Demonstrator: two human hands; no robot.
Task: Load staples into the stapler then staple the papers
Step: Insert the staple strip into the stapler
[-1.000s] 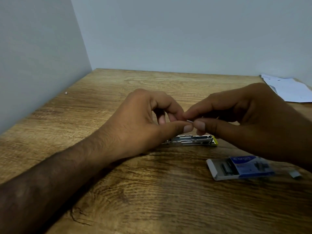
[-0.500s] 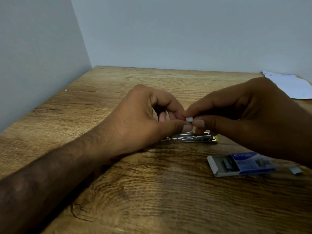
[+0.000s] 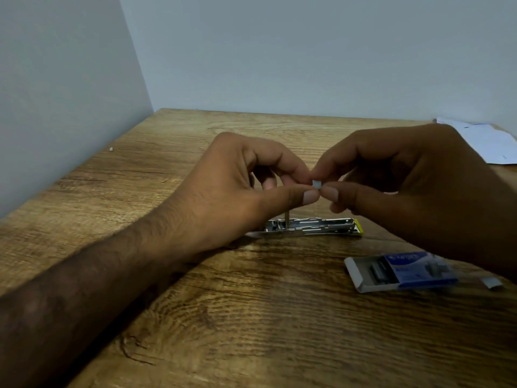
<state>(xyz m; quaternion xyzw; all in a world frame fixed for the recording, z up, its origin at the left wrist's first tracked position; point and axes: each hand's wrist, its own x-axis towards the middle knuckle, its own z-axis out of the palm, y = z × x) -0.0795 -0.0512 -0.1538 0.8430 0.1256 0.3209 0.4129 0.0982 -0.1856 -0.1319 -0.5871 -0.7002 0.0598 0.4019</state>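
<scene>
The loading step is in hand, and no staples sit in the stapler yet, as far as the view shows. The left hand (image 3: 246,186), forearm resting on the wood, pinches the left end of a short strip of staples (image 3: 317,184) between thumb and forefinger. The right hand (image 3: 414,189) pinches the other end the same way, so both hands are clamped on that 1 small piece, held in the air. Just below and behind them the stapler (image 3: 310,227) lies opened out flat on the table (image 3: 251,317), its metal channel facing up, its yellow tip pointing right, and a thin rod standing up near its left end.

The next move probably calls for lowering the strip into that channel, legs down and in line with its length, then closing the stapler. The piece is tiny and could slip or break apart in the pinch.

The table is wood-grained and brown, set into a corner. A plain pale left wall (image 3: 56,93) meets a plain back wall (image 3: 307,51). A white speck (image 3: 111,149) lies near the left wall. Right of the stapler, nearer the person, sits a blue staple box (image 3: 400,271), slid open, with a loose staple piece (image 3: 492,282) just beside it. The papers (image 3: 486,141) wait at the far right edge, well apart from the hands.
</scene>
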